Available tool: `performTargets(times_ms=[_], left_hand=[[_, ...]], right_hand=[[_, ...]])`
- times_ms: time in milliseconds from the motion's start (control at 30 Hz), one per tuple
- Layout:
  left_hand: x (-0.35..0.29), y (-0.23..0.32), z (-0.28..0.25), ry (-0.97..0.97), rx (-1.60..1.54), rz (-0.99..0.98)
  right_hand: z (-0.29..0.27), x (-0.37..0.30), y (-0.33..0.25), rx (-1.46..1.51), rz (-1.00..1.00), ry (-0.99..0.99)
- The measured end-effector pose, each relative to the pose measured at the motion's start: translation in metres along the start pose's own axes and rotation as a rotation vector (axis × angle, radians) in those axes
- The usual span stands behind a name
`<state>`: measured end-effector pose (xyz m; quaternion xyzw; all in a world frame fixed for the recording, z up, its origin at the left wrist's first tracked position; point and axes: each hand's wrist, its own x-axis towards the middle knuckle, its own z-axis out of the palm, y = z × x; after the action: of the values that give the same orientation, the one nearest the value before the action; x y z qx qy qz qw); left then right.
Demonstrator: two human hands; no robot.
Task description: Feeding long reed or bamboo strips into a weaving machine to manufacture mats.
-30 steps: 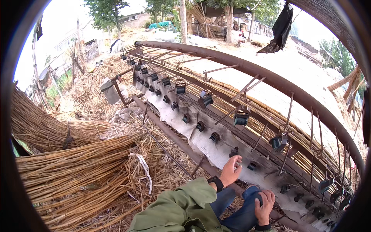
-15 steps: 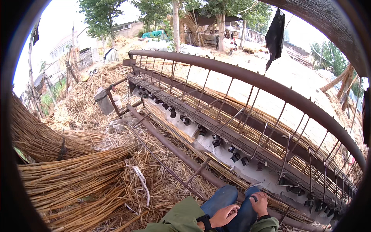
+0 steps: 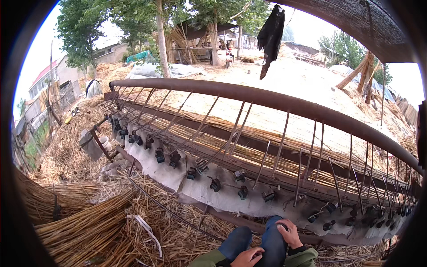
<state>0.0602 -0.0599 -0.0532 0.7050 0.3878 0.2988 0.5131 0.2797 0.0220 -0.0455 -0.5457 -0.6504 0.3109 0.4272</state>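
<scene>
My left hand (image 3: 247, 257) lies on my left thigh with loosely bent fingers, and nothing shows in it. On my right knee rests my right hand (image 3: 289, 233), fingers spread over the blue trousers. In front of my knees stretches a long rusty metal frame with a thick curved top tube (image 3: 267, 99) and many thin rods. Yellow reed stalks (image 3: 284, 142) lie along it behind the rods. Below them hangs a pale cloth sheet (image 3: 200, 191), with a row of small black spools or clips (image 3: 215, 184) against it; their exact kind is unclear.
Bundled reeds (image 3: 89, 222) lie at my left, with loose straw (image 3: 173, 231) around my legs and a white strip (image 3: 149, 233) on it. A black cloth (image 3: 270, 40) hangs ahead, under a dark awning (image 3: 351, 26). Trees and a shelter stand far back.
My view has turned to the right. The pale sheet and black pieces now hang nearer my knees, covering much of the lower tube and the reeds there. Both hands remain on my legs.
</scene>
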Motion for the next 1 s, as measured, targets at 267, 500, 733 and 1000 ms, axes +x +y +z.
performTargets(times_ms=[267,500,733,1000], left_hand=[[0.003,0.01,0.017,-0.065,0.077,0.152],[0.005,0.012,0.018,-0.064,0.089,0.228],[0.003,0.011,0.011,-0.104,0.073,0.063],[-0.018,-0.037,-0.069,0.147,-0.138,-0.227]], right_hand=[[-0.03,-0.028,-0.036,0.041,-0.026,0.097],[-0.03,-0.032,-0.039,0.033,0.02,0.097],[-0.028,-0.022,-0.037,0.092,0.07,-0.011],[-0.021,0.02,-0.02,0.309,0.375,-0.422]])
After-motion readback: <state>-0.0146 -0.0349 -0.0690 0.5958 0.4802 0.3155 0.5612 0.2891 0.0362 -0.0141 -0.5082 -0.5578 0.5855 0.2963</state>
